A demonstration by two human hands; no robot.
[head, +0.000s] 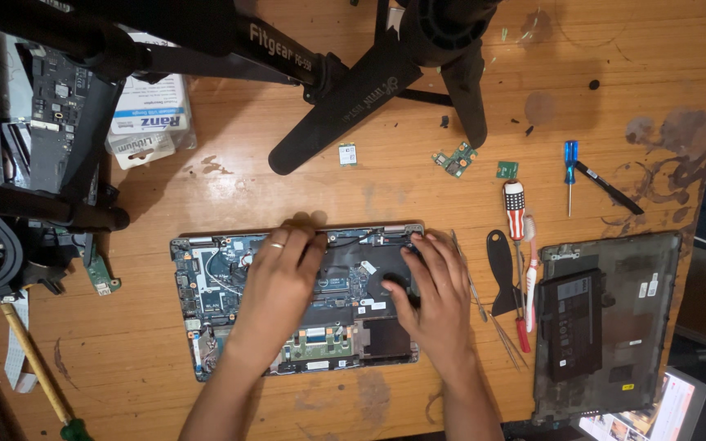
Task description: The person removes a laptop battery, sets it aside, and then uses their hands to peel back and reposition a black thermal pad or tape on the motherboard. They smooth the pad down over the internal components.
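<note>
Both hands lie flat on the insides of an opened laptop, and neither grip is clamped on anything: the left hand, a ring on one finger, spreads its fingers apart over the middle of the board, its fingertips reaching up toward the hinge edge, while the right hand rests with loosely spread fingers over the round fan at the right end of the board. The laptop sits face down in the middle of the wooden tabletop, its base cover off. To work well here, I judge that pressure should stay light and even, with fingertips on frames and screw posts, not on chips or thin cables, and the left hand steadying the body while the right feels around the fan. Just right of the laptop lie thin metal tweezers, a black pry tool, a striped-handled screwdriver and a toothbrush. Further right the removed base cover carries a black battery. Small green circuit boards and a blue screwdriver lie nearer the black tripod legs.
</note>
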